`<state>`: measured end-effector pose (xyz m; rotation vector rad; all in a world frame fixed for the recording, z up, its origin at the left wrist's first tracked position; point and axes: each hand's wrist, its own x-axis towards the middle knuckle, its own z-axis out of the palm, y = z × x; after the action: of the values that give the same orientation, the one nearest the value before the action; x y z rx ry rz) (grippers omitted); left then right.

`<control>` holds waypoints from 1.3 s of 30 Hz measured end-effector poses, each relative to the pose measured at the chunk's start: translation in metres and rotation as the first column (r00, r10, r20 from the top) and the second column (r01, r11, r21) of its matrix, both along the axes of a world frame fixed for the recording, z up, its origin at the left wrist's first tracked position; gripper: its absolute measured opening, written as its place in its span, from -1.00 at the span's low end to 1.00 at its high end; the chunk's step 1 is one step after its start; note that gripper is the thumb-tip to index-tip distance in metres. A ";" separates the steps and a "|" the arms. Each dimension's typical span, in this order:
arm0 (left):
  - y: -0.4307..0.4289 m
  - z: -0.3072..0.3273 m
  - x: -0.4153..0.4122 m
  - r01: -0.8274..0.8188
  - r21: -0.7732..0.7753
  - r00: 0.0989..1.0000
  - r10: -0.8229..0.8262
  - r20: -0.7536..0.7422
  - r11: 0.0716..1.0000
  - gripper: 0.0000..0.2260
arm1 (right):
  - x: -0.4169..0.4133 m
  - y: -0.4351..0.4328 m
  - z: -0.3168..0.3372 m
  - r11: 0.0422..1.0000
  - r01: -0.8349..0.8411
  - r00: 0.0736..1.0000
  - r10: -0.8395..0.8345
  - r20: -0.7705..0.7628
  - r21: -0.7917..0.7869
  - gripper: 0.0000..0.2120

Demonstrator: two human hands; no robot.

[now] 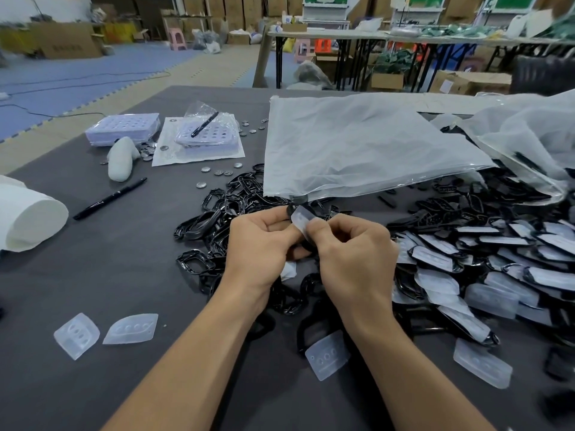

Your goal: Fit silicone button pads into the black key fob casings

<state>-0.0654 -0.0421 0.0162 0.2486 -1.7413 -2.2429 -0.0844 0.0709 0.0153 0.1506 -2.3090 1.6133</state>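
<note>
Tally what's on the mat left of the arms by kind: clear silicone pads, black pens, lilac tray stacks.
Clear translucent silicone button pads: 2
Black pens: 2 (one lies on the mat, one on the bagged stack)
Lilac perforated plastic tray stacks: 2
Total: 6

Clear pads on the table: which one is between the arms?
The pad beside the right forearm, against a black casing. Two others lie left of both arms, another right.

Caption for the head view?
Left hand and right hand hold a silicone pad against a black casing above the casing pile.
</note>
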 end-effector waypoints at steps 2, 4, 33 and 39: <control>0.000 0.001 0.001 0.052 0.044 0.999 -0.052 -0.003 0.998 -0.93 | -0.002 0.000 -0.001 1.000 0.030 0.999 -0.030 -0.037 -0.001 -0.68; 0.001 0.002 0.001 0.096 0.086 0.995 -0.097 0.005 0.992 -0.90 | -0.003 0.000 -0.001 0.999 0.044 0.998 -0.044 -0.055 -0.003 -0.66; -0.001 -0.001 -0.002 -0.061 -0.016 0.997 0.062 0.043 0.998 -0.83 | -0.018 0.021 0.003 0.992 -0.078 0.996 0.082 0.041 -0.095 -0.91; 0.000 -0.008 -0.006 -0.212 -0.159 0.968 0.230 0.104 0.964 -0.70 | -0.017 0.017 0.004 0.898 -0.197 0.958 0.263 0.119 -0.394 -0.81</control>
<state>-0.0710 -0.0425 0.0078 0.5299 -1.8297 -1.9684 -0.1019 0.0883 0.0193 0.2107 -2.1049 2.2415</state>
